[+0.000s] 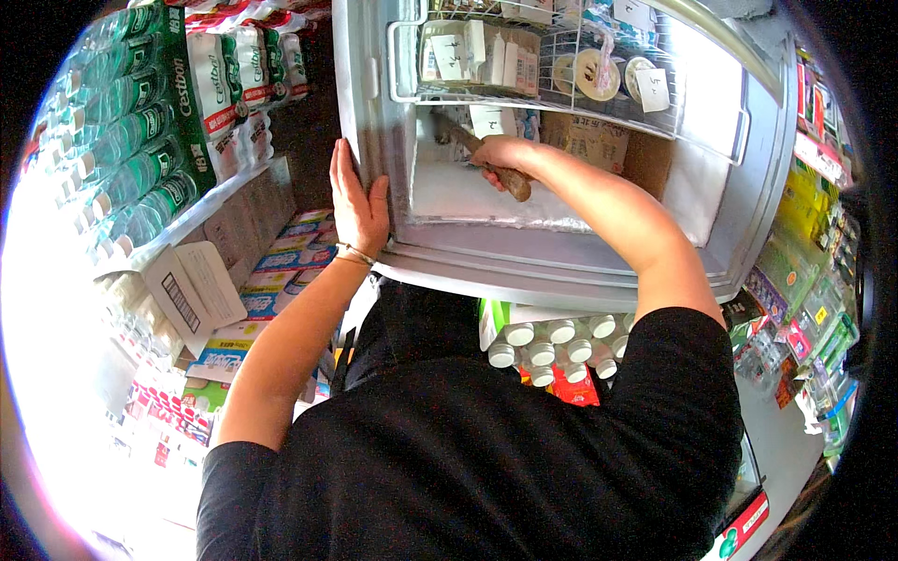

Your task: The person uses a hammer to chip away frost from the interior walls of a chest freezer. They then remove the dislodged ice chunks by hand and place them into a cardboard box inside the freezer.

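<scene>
My right hand (499,156) is inside a chest freezer (519,263), closed around the wooden handle of a tool (518,186). The tool's dark head, blurred at the far upper left, is close to the frosted inner wall; its exact kind cannot be told. White frost or ice (463,191) coats the freezer's inside below the hand. Flat against the freezer's left outer rim lies my left hand (359,200), its fingers pointing away from me and the thumb apart. It grips nothing. A bracelet circles that wrist.
A white wire basket (572,109) with packaged frozen goods hangs across the freezer's far part, above a cardboard box (586,140). Shrink-wrapped water bottles (151,140) are stacked on the left. White-capped bottles (554,343) stand between my body and the freezer. Packaged goods (807,294) line the right.
</scene>
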A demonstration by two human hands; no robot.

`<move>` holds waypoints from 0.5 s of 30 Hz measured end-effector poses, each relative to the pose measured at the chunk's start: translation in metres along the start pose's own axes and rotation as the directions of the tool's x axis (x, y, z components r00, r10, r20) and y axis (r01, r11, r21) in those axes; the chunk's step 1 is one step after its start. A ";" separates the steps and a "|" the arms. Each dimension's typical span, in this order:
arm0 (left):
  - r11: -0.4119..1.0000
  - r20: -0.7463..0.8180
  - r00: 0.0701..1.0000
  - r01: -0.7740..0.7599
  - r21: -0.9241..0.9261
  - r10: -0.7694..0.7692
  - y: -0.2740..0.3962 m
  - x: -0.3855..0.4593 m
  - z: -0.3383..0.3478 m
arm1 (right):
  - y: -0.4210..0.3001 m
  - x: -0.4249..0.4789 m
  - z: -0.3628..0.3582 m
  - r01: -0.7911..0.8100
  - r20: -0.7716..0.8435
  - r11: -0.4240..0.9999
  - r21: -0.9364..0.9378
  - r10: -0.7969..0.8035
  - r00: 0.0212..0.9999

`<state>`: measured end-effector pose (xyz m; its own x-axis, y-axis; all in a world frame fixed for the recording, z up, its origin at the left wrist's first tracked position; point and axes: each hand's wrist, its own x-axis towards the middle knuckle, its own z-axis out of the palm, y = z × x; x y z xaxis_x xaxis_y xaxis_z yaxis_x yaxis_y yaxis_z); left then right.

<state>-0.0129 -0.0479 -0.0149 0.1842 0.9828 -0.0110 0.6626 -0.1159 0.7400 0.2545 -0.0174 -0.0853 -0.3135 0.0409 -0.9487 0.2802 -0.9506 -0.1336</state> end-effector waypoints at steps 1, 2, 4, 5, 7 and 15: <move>1.000 0.005 1.000 0.002 0.006 -0.002 0.001 -0.001 -0.001 | 0.000 -0.003 0.004 0.029 -0.078 0.998 -0.062 -0.033 0.996; 1.000 0.001 1.000 0.003 -0.011 -0.003 0.000 -0.001 -0.001 | 0.001 -0.002 0.003 0.008 -0.087 0.999 -0.053 -0.012 0.996; 1.000 -0.005 1.000 -0.004 -0.007 0.004 -0.002 -0.001 0.000 | 0.011 0.009 0.007 0.003 0.004 1.000 -0.010 -0.003 1.000; 1.000 -0.007 1.000 -0.008 -0.006 0.008 -0.002 -0.001 0.001 | 0.016 0.015 0.008 -0.001 0.049 1.000 0.011 0.001 0.999; 1.000 -0.005 1.000 0.012 0.003 -0.012 -0.002 -0.002 0.002 | 0.006 0.024 0.005 -0.080 0.121 0.997 0.008 0.078 0.990; 1.000 -0.001 1.000 -0.012 0.006 0.012 -0.002 -0.001 0.000 | -0.002 0.011 0.014 -0.013 0.080 0.999 -0.052 0.017 0.997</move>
<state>-0.0146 -0.0483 -0.0166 0.1914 0.9815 -0.0011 0.6648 -0.1288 0.7358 0.2376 -0.0191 -0.0912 -0.3799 -0.0001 -0.9250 0.3312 -0.9337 -0.1359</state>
